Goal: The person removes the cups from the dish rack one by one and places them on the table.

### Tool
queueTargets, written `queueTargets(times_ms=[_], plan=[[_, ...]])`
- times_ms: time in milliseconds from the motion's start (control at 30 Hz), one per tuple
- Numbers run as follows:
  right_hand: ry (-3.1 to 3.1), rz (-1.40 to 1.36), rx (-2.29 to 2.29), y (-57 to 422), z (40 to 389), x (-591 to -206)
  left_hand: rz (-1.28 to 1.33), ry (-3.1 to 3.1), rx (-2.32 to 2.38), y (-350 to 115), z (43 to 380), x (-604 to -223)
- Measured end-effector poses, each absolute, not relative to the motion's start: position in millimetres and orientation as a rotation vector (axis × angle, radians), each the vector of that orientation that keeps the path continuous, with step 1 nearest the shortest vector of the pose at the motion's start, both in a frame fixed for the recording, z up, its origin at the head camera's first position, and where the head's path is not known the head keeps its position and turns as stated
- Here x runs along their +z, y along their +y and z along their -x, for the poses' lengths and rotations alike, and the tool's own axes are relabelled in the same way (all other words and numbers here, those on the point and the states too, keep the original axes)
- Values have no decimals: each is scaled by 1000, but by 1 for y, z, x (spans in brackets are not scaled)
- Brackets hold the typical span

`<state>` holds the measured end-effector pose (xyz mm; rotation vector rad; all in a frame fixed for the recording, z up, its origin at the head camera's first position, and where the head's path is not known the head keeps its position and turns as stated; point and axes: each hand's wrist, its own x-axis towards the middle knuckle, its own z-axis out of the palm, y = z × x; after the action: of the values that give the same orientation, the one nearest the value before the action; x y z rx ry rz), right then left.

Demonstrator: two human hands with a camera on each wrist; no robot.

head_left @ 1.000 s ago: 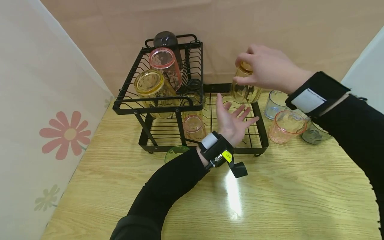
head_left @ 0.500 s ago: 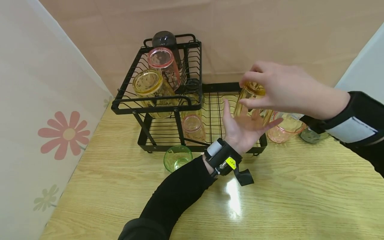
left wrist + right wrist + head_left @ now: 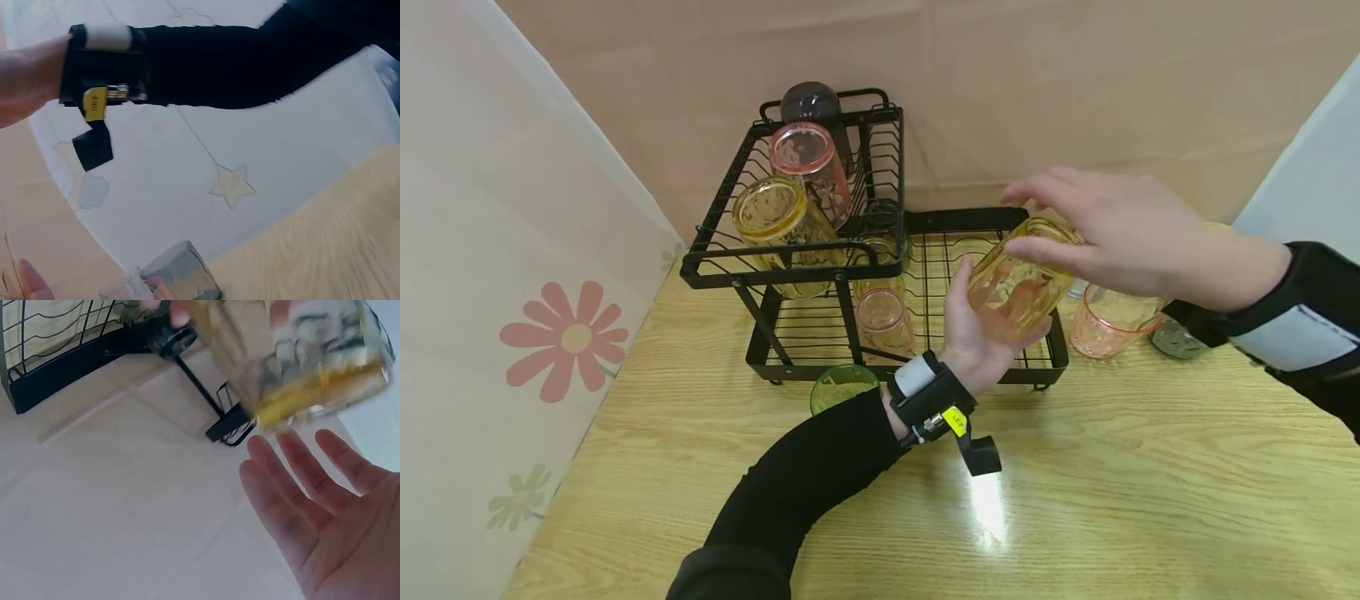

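1. From here I see the yellow glass [image 3: 1018,273], see-through and round-rimmed, tilting above the black wire rack's [image 3: 715,281] lower tier.
2. The left hand [image 3: 972,343] cradles it, thumb on one side, fingers wrapped round the other, partly seen through the wall.
3. The right hand [image 3: 1123,223] hovers at the rim, its fingers nearly straight and slightly apart.
4. The green glass [image 3: 829,402] is partly hidden by the left sleeve [image 3: 805,471].
5. The right wrist cuts off part of the pink-rimmed cup [image 3: 1101,335].
6. The left wrist view mostly misses the hand.

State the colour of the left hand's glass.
The glass is transparent yellow, clearest in the head view.
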<state>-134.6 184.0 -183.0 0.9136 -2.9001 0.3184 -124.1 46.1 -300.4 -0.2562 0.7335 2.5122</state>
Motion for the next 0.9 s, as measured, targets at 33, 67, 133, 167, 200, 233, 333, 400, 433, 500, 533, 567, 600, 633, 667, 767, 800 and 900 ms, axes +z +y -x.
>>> queueTargets(times_ms=[33,67,133,167,200,233,333,400,433,500,533,567,600,633,667,767,800,900], plan=[[-2911,-900,353,188,136,-182,247,792,2498,44,123,-300],[-2919,-889,379,192,138,-181,215,858,2477,41,122,-300],[-2940,-860,407,199,143,-180,142,988,2423,37,119,-299],[-2958,-841,415,202,145,-180,106,1055,2388,34,117,-299],[-2980,-820,422,205,148,-181,66,1127,2356,31,115,-298],[-2999,-805,413,208,150,-182,22,1206,2325,28,113,-298],[-3044,-785,398,215,154,-191,-111,1407,2228,20,108,-298],[-3070,-778,375,218,155,-200,-217,1512,2179,14,105,-300],[-3085,-773,362,219,154,-205,-280,1578,2142,11,104,-301],[-3124,-752,345,221,152,-216,-406,1673,2057,4,102,-304],[-3136,-743,325,221,151,-221,-481,1726,1999,1,101,-305],[-3146,-733,306,222,149,-226,-554,1782,1934,-3,100,-306],[-3146,-731,288,222,146,-231,-625,1845,1862,-6,99,-306],[-3140,-736,276,221,144,-235,-691,1904,1786,-10,98,-307],[-3125,-747,266,220,142,-240,-744,1950,1712,-12,97,-306],[-3068,-790,255,217,135,-252,-895,2093,1484,-20,94,-304],[-3046,-807,253,216,133,-257,-945,2137,1404,-23,94,-303],[-3001,-847,263,214,127,-267,-1083,2228,1182,-29,92,-301]])
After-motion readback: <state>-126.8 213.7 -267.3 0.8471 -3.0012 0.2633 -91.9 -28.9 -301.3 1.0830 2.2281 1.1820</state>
